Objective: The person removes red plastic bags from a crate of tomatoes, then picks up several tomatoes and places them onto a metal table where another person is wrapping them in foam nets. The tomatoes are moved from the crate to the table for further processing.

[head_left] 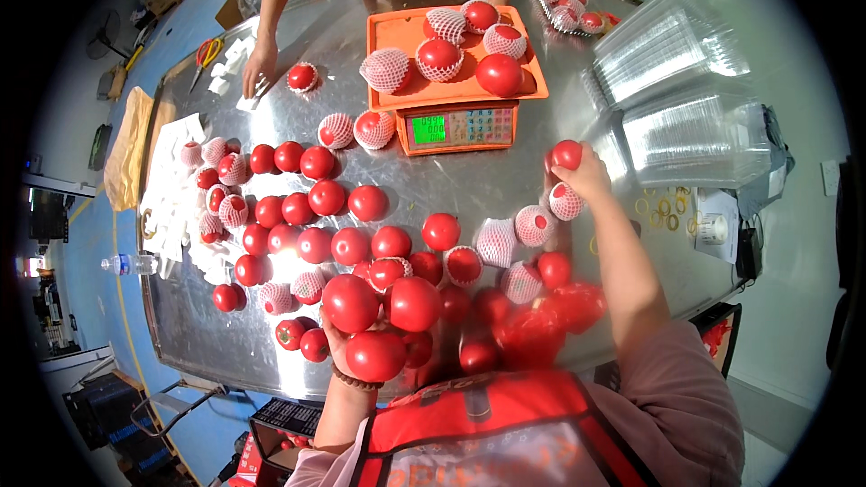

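Note:
My left hand (335, 343), with a beaded bracelet at the wrist, cradles a cluster of large red tomatoes (376, 356) close to my body; most of its fingers are hidden beneath them. Reaching out to the right, my right hand (590, 177) grips a red tomato (567, 154). Just below that hand lies a tomato in a pink foam net (566, 202). Many bare tomatoes (314, 246) cover the middle of the metal table. A folded foam net (496, 243) lies among them. Another netted tomato (535, 225) sits beside it.
An orange scale (460, 131) carries several tomatoes, some netted. Stacked clear plastic trays (686, 117) stand at right, near scattered rubber bands (666, 212). Across the metal table (298, 140), a co-worker's hand (262, 65) touches white scraps. Red-yellow scissors (209, 51) and white foam nets (171, 198) lie left.

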